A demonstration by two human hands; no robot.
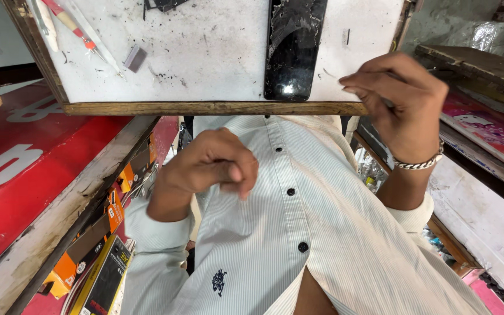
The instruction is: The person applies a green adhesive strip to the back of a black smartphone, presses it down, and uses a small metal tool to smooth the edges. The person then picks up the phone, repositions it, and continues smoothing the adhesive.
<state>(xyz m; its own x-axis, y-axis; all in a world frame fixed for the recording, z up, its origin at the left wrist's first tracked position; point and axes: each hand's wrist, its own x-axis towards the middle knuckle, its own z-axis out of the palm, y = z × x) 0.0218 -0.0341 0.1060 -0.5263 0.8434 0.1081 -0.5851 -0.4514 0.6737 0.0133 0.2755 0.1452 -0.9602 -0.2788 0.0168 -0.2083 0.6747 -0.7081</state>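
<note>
One cracked glossy phone point(294, 46), scuffed board point(205, 58).

A white, scuffed desk point(217, 52) with a worn wooden edge stands ahead. A red counter point(24, 175) with white lettering runs along one side, cluttered wooden shelves point(473, 64) along the other, under even, bright light.

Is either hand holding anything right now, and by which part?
Right hand pinches something thin at its fingertips; what it is cannot be told. Left hand appears empty.
</note>
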